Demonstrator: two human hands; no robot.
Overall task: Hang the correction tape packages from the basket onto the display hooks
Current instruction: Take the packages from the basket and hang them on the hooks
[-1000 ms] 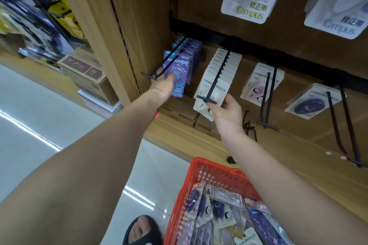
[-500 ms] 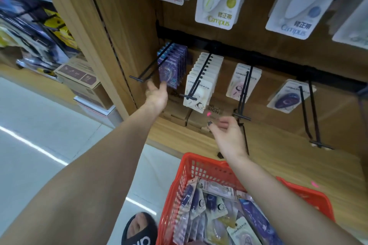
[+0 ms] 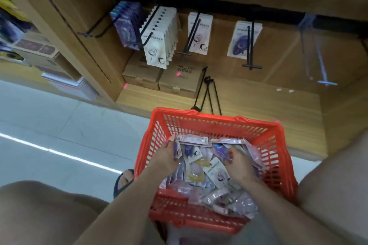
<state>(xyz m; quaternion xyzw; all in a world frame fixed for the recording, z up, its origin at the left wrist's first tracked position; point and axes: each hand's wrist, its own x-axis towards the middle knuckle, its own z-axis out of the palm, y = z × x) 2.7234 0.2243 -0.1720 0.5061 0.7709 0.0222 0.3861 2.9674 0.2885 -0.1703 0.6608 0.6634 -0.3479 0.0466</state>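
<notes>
- The correction tape packages (image 3: 201, 167) are piled loose in the red basket (image 3: 217, 123), mostly clear and purple packs jumbled on top of each other.
- Left hand (image 3: 167, 158) is down in the pile at the basket's left wall, fingers curled around the edge of a purple-print pack.
- Right hand (image 3: 238, 162) is in the pile toward the right, fingertips curled onto a purple pack; it's blurry, so can't tell if it's really gripped.
- Up on the wooden display, the black hooks (image 3: 148, 26) already carry purple packs (image 3: 127, 24), a full white row (image 3: 159, 40) and two sparse ones.
- Cardboard boxes (image 3: 179, 79) sit on the shelf underneath.
</notes>
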